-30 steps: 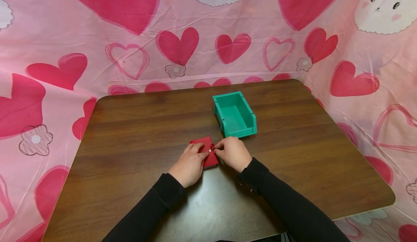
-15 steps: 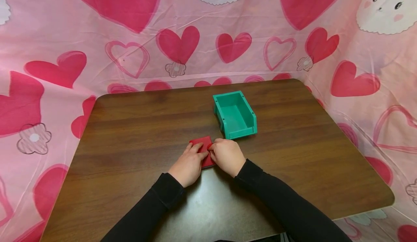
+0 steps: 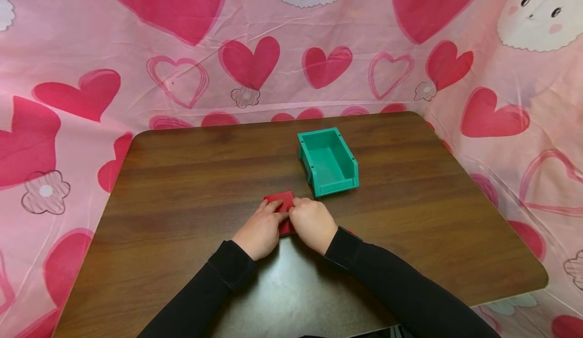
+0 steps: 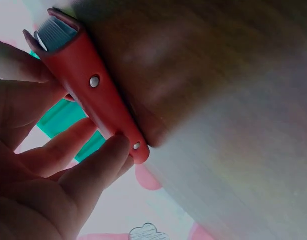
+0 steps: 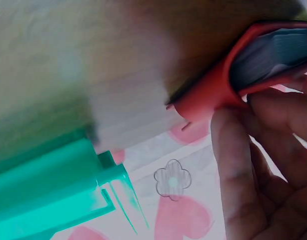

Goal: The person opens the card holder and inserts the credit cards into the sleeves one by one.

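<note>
A small red card holder lies on the wooden table under both hands. In the left wrist view its spine carries two metal studs, and clear leaves show at one end. My left hand holds it at the left, fingers spread over the cover and one fingertip against the spine. At the right edge my right hand grips the card holder with curled fingers. In the right wrist view its thumb and fingers meet at the red edge. The cover's right part is hidden behind this hand.
A green plastic bin with a low front stands just beyond the right hand. The brown table reaches to a pink heart-patterned cloth hung behind and at the sides. A sliver of red shows by the right cuff.
My right hand has moved left and slightly nearer, from the card holder's right edge onto its cover, hiding the snap seen earlier. The left hand stays nearly in place.
</note>
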A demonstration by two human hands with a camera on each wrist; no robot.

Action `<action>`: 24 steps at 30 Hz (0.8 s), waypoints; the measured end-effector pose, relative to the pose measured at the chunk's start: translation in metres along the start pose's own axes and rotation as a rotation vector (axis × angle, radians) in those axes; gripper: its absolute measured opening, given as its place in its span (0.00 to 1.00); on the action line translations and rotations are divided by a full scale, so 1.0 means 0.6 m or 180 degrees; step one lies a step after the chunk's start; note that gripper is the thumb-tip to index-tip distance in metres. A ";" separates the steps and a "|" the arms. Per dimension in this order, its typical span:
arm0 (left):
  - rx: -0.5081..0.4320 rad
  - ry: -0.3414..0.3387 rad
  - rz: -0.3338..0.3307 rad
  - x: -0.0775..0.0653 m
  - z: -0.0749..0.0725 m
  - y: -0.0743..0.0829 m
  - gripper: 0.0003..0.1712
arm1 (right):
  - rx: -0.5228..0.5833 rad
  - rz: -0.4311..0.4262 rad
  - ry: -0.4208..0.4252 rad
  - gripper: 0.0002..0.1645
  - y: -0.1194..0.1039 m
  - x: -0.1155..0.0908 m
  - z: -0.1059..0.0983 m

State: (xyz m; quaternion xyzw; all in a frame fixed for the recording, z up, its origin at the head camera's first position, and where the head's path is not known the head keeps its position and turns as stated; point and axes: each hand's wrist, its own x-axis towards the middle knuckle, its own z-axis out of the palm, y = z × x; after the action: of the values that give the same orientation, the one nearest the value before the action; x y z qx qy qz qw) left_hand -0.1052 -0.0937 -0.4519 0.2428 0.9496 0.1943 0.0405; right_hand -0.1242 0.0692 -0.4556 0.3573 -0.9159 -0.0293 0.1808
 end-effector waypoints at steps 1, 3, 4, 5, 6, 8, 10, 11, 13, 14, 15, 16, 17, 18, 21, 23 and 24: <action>-0.0025 -0.0003 -0.0001 0.000 0.000 -0.001 0.21 | -0.0038 -0.0041 -0.0005 0.06 0.001 -0.001 0.000; -0.0063 0.0005 -0.0005 0.001 0.001 -0.003 0.20 | -0.0097 -0.0113 -0.0026 0.07 0.002 -0.002 -0.003; -0.0070 0.0015 -0.0010 0.001 0.002 -0.003 0.20 | -0.0124 -0.0139 -0.0049 0.08 0.002 -0.004 -0.005; -0.0076 0.0022 -0.0014 0.001 0.003 -0.003 0.20 | -0.0164 -0.0164 -0.0078 0.08 0.001 -0.005 -0.007; -0.0074 0.0030 -0.0011 0.001 0.004 -0.003 0.20 | -0.0201 -0.0179 -0.0113 0.09 0.001 -0.006 -0.008; -0.0075 0.0033 -0.0009 0.000 0.005 -0.002 0.20 | -0.0269 -0.0212 -0.0189 0.10 0.000 -0.008 -0.012; -0.0080 0.0045 0.0007 -0.001 0.005 -0.001 0.20 | -0.0342 -0.0253 -0.0249 0.10 -0.002 -0.008 -0.015; -0.0077 0.0048 0.0009 -0.001 0.005 0.000 0.20 | -0.0375 -0.0267 -0.0269 0.10 -0.002 -0.008 -0.017; -0.0068 0.0062 0.0020 -0.001 0.004 0.002 0.20 | -0.0432 -0.0294 -0.0285 0.10 -0.002 -0.006 -0.019; -0.0060 0.0073 0.0028 0.000 0.004 0.003 0.20 | -0.0450 -0.0307 -0.0281 0.10 -0.001 -0.006 -0.020; -0.0053 0.0081 0.0029 0.000 0.003 0.004 0.20 | -0.0452 -0.0319 -0.0268 0.10 0.000 -0.006 -0.020; -0.0039 0.0087 0.0031 0.001 0.003 0.004 0.20 | -0.0448 -0.0333 -0.0254 0.10 0.001 -0.006 -0.020; -0.0016 0.0097 0.0036 0.001 0.003 0.003 0.20 | -0.0422 -0.0344 -0.0240 0.10 0.003 -0.006 -0.018; 0.0002 0.0108 0.0045 0.000 0.002 0.002 0.20 | -0.0388 -0.0348 -0.0222 0.10 0.005 -0.006 -0.016; 0.0023 0.0155 0.0091 -0.002 0.005 -0.002 0.18 | -0.0162 -0.0248 -0.0186 0.09 0.013 -0.012 -0.009; 0.0025 0.0199 0.0117 -0.005 0.008 -0.004 0.18 | 0.0035 -0.0151 -0.0220 0.08 0.018 -0.016 -0.007; 0.0017 0.0220 0.0122 -0.007 0.010 -0.006 0.17 | 0.0120 -0.0110 -0.0262 0.08 0.021 -0.017 -0.007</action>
State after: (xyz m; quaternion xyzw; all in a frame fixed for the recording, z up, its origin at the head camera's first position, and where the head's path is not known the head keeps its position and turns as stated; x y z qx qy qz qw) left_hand -0.1020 -0.0965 -0.4589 0.2542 0.9461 0.2008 0.0034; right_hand -0.1239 0.0855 -0.4527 0.3749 -0.9166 -0.0299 0.1358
